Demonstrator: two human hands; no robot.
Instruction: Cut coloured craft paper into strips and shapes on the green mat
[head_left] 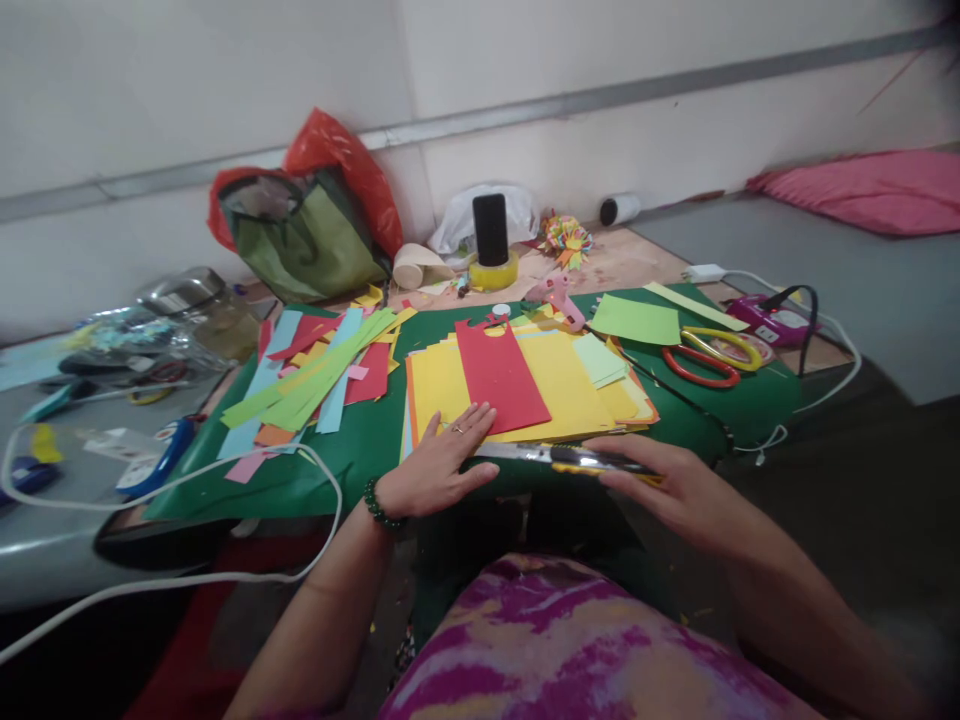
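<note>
My left hand [442, 462] lies flat with its fingers stretched out, fingertips on the lower left corner of a red paper piece [501, 385]. Beneath that piece is a stack of yellow paper [574, 375]. The red piece has cut-outs along its far edge. In my right hand [667, 485] is a utility knife [585, 460], its blade extended and pointing left towards my left thumb. The knife lies along the near edge of the stack. Whether the blade touches the paper I cannot tell.
Coloured paper strips [315, 385] lie left on a green cutting mat [360, 470]. Scissors [709, 360], a pink glue gun [559, 298] and light green paper [637, 320] lie right. A phone [490, 230] stands behind on a tape roll [495, 273]. A white cable [322, 560] loops at left.
</note>
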